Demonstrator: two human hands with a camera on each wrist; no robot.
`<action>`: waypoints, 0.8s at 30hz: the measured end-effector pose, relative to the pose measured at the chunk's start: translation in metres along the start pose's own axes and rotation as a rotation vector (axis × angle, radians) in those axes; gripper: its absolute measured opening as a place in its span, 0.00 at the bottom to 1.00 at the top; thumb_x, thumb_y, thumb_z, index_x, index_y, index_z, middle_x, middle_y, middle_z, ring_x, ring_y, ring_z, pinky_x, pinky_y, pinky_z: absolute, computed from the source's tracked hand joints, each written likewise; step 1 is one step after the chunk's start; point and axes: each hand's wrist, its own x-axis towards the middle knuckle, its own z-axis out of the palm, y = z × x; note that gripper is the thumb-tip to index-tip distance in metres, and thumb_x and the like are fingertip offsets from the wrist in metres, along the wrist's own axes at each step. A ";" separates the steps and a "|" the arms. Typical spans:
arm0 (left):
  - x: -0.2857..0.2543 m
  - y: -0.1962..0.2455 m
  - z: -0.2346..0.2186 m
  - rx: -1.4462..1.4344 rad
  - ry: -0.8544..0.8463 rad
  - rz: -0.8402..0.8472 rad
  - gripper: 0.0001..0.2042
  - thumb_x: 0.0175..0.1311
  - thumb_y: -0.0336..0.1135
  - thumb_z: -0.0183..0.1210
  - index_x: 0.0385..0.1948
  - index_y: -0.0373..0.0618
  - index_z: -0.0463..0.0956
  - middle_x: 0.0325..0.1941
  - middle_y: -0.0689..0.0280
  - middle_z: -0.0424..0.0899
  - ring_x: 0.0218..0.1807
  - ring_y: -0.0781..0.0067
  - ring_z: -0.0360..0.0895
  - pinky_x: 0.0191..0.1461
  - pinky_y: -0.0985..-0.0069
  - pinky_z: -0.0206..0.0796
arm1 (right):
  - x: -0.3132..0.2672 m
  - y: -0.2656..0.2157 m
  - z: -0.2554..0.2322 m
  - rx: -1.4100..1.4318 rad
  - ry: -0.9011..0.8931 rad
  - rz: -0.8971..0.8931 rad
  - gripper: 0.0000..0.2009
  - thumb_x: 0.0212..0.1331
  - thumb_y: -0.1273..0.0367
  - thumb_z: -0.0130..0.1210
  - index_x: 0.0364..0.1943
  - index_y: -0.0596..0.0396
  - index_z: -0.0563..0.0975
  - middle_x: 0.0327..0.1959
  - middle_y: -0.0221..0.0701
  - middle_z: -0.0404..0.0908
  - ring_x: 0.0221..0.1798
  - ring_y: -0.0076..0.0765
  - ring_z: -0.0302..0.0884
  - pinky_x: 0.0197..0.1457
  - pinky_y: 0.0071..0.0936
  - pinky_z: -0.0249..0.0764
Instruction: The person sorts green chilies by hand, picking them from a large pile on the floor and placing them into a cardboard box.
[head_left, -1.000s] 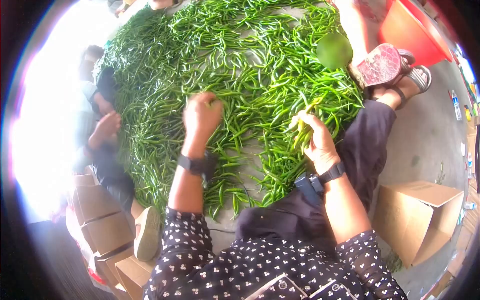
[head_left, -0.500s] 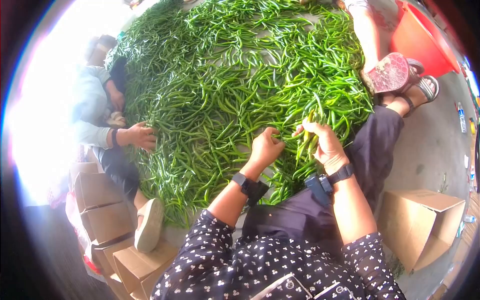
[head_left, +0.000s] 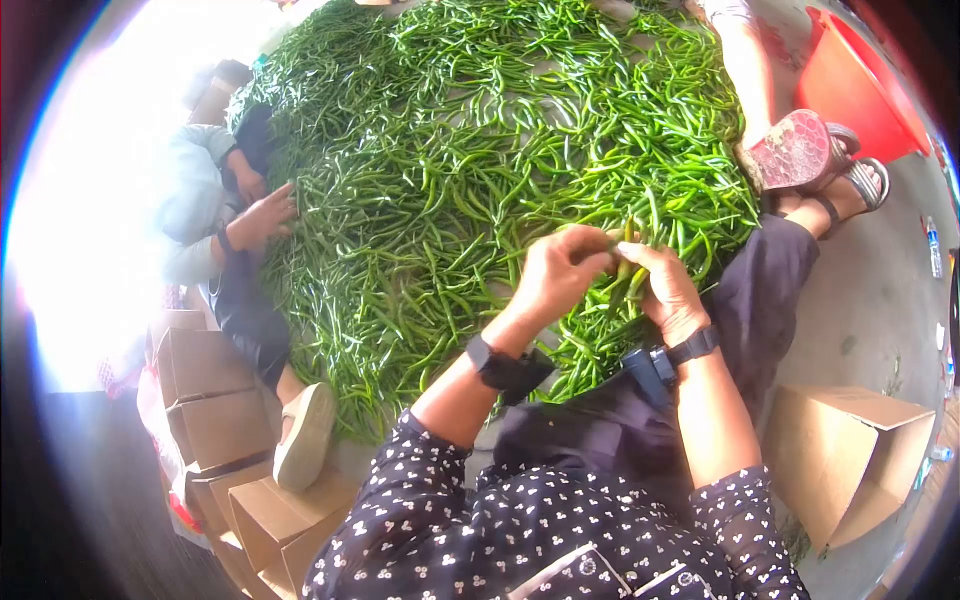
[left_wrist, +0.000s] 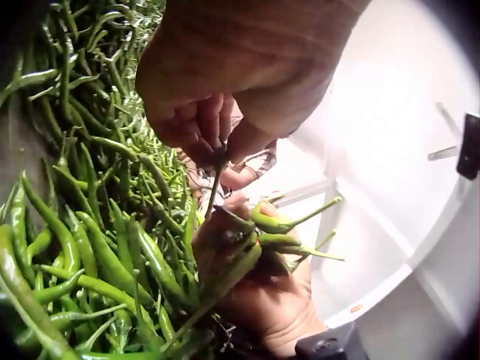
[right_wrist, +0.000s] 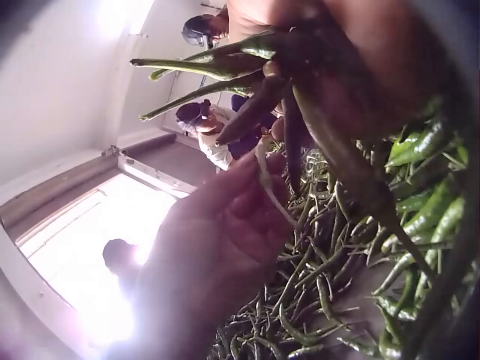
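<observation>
Green chili peppers (head_left: 430, 200) cover the floor in a wide spread. My right hand (head_left: 672, 295) grips a small bunch of peppers (head_left: 632, 270), seen in the right wrist view as a bunch (right_wrist: 247, 82) with stems sticking out. Close beside it, my left hand (head_left: 558, 275) has its fingertips at the top of that bunch; in the left wrist view this hand (left_wrist: 240, 82) pinches a thin dark stem (left_wrist: 214, 187) between thumb and fingers, just above the right hand (left_wrist: 277, 304).
A person (head_left: 200, 200) sits at the left with hands over the peppers. Another person's leg and sandal (head_left: 795, 150) are at the upper right by a red tub (head_left: 860, 90). Cardboard boxes stand right (head_left: 830, 450) and left (head_left: 215, 430).
My left hand has come from over the pile at the left across to the bunch in my right hand. The right hand keeps its grip. The seated person's hands have shifted.
</observation>
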 end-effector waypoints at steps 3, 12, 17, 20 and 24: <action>0.003 0.005 0.011 0.044 0.002 0.103 0.10 0.53 0.26 0.58 0.38 0.36 0.76 0.35 0.64 0.80 0.37 0.78 0.77 0.43 0.81 0.69 | -0.002 -0.001 -0.001 0.032 0.030 -0.052 0.06 0.52 0.71 0.56 0.35 0.54 0.77 0.29 0.27 0.78 0.31 0.24 0.74 0.35 0.22 0.70; 0.055 -0.026 -0.020 0.926 -0.077 0.293 0.42 0.34 0.41 0.68 0.61 0.60 0.59 0.65 0.48 0.53 0.65 0.47 0.54 0.63 0.49 0.53 | -0.005 -0.024 -0.010 0.141 0.181 -0.112 0.08 0.51 0.66 0.58 0.35 0.45 0.74 0.28 0.22 0.77 0.29 0.19 0.73 0.24 0.18 0.64; 0.083 -0.043 -0.017 1.019 -0.293 0.264 0.44 0.32 0.42 0.70 0.61 0.64 0.59 0.66 0.51 0.53 0.64 0.49 0.58 0.58 0.43 0.55 | -0.008 -0.029 -0.014 0.103 0.215 -0.104 0.08 0.51 0.65 0.58 0.36 0.46 0.75 0.29 0.22 0.77 0.29 0.18 0.72 0.25 0.18 0.63; 0.091 -0.040 -0.014 1.076 -0.274 0.272 0.44 0.30 0.38 0.68 0.60 0.62 0.60 0.63 0.57 0.61 0.58 0.51 0.65 0.55 0.50 0.62 | -0.005 -0.024 -0.014 0.060 0.246 -0.106 0.08 0.51 0.66 0.58 0.36 0.46 0.75 0.29 0.22 0.76 0.28 0.18 0.71 0.25 0.18 0.63; 0.084 -0.050 -0.005 1.063 -0.221 0.286 0.42 0.30 0.37 0.68 0.59 0.61 0.62 0.52 0.59 0.69 0.52 0.53 0.69 0.49 0.58 0.68 | 0.004 -0.009 -0.011 -0.087 0.257 -0.103 0.08 0.51 0.65 0.57 0.36 0.46 0.75 0.29 0.22 0.77 0.29 0.20 0.72 0.26 0.19 0.64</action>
